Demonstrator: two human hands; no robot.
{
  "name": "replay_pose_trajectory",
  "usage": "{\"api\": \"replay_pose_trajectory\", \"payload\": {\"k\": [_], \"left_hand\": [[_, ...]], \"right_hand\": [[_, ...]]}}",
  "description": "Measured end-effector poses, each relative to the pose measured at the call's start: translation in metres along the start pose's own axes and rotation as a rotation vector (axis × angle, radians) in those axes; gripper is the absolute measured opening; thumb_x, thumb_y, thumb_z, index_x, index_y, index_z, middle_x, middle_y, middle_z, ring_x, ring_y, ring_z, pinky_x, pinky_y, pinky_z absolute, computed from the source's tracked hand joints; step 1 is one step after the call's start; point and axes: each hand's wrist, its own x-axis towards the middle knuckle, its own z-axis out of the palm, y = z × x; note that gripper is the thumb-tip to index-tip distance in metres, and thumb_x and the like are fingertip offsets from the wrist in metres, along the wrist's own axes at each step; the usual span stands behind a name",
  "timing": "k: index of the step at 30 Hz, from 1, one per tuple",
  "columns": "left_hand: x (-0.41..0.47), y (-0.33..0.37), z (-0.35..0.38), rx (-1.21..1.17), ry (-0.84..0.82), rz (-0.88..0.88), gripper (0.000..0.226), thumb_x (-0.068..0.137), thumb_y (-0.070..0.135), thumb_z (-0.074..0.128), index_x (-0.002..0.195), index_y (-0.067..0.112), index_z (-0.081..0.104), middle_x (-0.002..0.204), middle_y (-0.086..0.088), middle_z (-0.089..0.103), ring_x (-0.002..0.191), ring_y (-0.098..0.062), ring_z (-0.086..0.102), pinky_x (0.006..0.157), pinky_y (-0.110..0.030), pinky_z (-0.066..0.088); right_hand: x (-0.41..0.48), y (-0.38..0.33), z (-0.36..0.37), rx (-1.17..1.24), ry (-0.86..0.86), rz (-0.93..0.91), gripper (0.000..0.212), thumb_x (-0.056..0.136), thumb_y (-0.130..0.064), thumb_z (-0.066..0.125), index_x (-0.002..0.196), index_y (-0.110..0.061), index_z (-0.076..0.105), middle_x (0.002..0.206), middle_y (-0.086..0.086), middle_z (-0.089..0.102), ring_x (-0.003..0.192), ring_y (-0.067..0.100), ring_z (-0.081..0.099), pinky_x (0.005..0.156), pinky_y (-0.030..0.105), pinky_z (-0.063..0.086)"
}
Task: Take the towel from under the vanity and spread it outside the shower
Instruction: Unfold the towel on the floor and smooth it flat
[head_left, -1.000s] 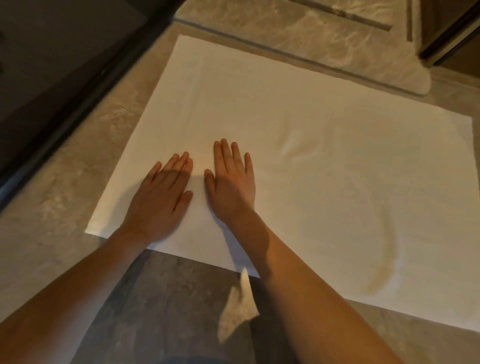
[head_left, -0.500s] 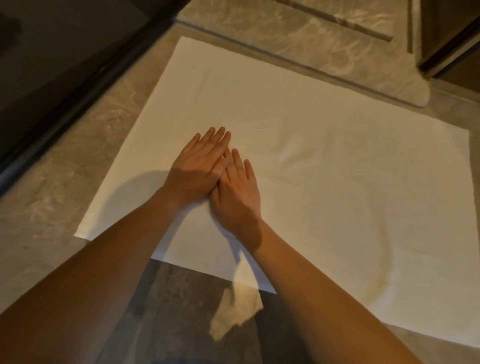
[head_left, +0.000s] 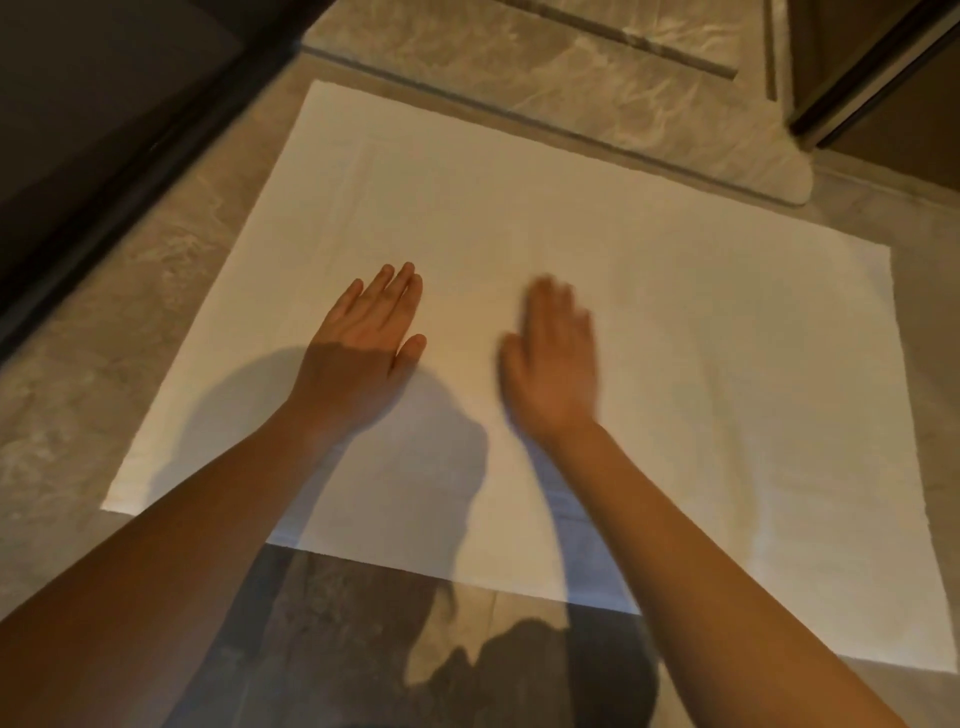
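A white towel (head_left: 701, 364) lies spread flat on the tiled floor, its far edge along the raised marble shower threshold (head_left: 571, 88). My left hand (head_left: 363, 338) rests palm down on the towel's left half, fingers straight and close together. My right hand (head_left: 550, 358) lies flat on the towel a little to the right of it and is blurred by motion. Neither hand holds anything. Both forearms cross the towel's near edge.
A dark frame or door edge (head_left: 119, 171) runs diagonally along the left. Another dark frame (head_left: 872, 78) stands at the top right. Grey marble-look floor tiles (head_left: 78, 374) surround the towel. My shadow falls on the near floor (head_left: 467, 670).
My hands, overlapped together at the towel's left-centre half a second ago, have slid apart: the left hand stays left, the right hand sweeps rightward. The towel's creases look flatter.
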Motion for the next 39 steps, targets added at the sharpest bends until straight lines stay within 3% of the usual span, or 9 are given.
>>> {"api": "replay_pose_trajectory", "payload": {"k": [4, 7, 10, 14, 26, 32, 35, 39], "left_hand": [[-0.002, -0.001, 0.001, -0.01, 0.04, 0.026, 0.051, 0.102, 0.025, 0.036, 0.147, 0.001, 0.038, 0.153, -0.016, 0.038, 0.145, -0.026, 0.03, 0.119, -0.045, 0.024], [-0.002, 0.001, -0.002, 0.011, 0.017, -0.009, 0.054, 0.102, 0.031, 0.03, 0.15, 0.005, 0.032, 0.157, -0.011, 0.032, 0.147, -0.024, 0.026, 0.12, -0.044, 0.021], [-0.001, 0.002, -0.005, 0.016, -0.011, -0.025, 0.056, 0.101, 0.032, 0.028, 0.152, 0.006, 0.029, 0.159, -0.009, 0.028, 0.148, -0.023, 0.024, 0.121, -0.043, 0.019], [0.0, 0.004, -0.007, 0.021, -0.031, -0.032, 0.057, 0.101, 0.033, 0.027, 0.151, 0.007, 0.03, 0.159, -0.008, 0.028, 0.148, -0.023, 0.024, 0.121, -0.042, 0.019], [0.005, -0.006, -0.01, 0.016, -0.16, -0.076, 0.061, 0.098, 0.038, 0.024, 0.155, 0.016, 0.019, 0.163, 0.0, 0.015, 0.15, -0.012, 0.009, 0.122, -0.031, 0.005], [0.009, 0.0, -0.016, 0.022, -0.159, -0.122, 0.063, 0.097, 0.038, 0.023, 0.155, 0.016, 0.019, 0.163, -0.001, 0.015, 0.15, -0.013, 0.009, 0.122, -0.034, 0.003], [0.043, 0.026, -0.009, 0.053, -0.117, -0.025, 0.062, 0.097, 0.038, 0.025, 0.154, 0.014, 0.023, 0.163, -0.003, 0.017, 0.15, -0.016, 0.012, 0.122, -0.033, 0.001], [0.116, 0.064, 0.014, 0.048, -0.189, 0.131, 0.06, 0.102, 0.04, 0.019, 0.155, 0.013, 0.015, 0.164, -0.004, 0.012, 0.151, -0.019, 0.008, 0.12, -0.035, -0.003]], "right_hand": [[0.068, -0.078, 0.016, 0.006, -0.073, -0.21, 0.059, 0.104, -0.038, 0.021, 0.156, -0.013, 0.011, 0.164, 0.003, 0.011, 0.151, 0.02, 0.003, 0.121, 0.038, -0.001], [0.078, -0.036, 0.011, -0.037, -0.133, -0.167, 0.061, 0.104, -0.041, 0.021, 0.157, -0.015, 0.007, 0.164, 0.001, 0.006, 0.151, 0.019, 0.001, 0.122, 0.038, -0.001], [0.063, 0.047, -0.005, -0.057, -0.06, 0.004, 0.062, 0.104, -0.039, 0.027, 0.156, -0.013, 0.01, 0.164, 0.003, 0.008, 0.151, 0.02, 0.004, 0.121, 0.036, 0.002], [0.052, 0.112, -0.024, -0.064, -0.055, 0.133, 0.063, 0.103, -0.042, 0.02, 0.156, -0.012, 0.004, 0.165, 0.003, 0.003, 0.151, 0.018, 0.0, 0.122, 0.036, 0.001], [0.054, 0.112, -0.015, -0.061, -0.013, 0.124, 0.064, 0.102, -0.042, 0.02, 0.156, -0.011, 0.005, 0.165, 0.004, 0.004, 0.151, 0.02, 0.0, 0.122, 0.038, 0.002], [0.057, 0.111, -0.011, -0.056, -0.003, 0.116, 0.066, 0.101, -0.045, 0.018, 0.157, -0.012, 0.004, 0.165, 0.003, 0.003, 0.151, 0.019, -0.001, 0.122, 0.039, 0.003], [0.058, 0.113, -0.008, -0.064, 0.002, 0.104, 0.066, 0.1, -0.046, 0.017, 0.157, -0.013, 0.003, 0.165, 0.002, 0.003, 0.151, 0.019, -0.002, 0.122, 0.039, 0.002], [0.061, 0.113, -0.009, -0.065, -0.01, 0.098, 0.066, 0.1, -0.046, 0.017, 0.157, -0.014, 0.003, 0.165, 0.002, 0.002, 0.151, 0.018, -0.003, 0.122, 0.037, 0.0]]}}
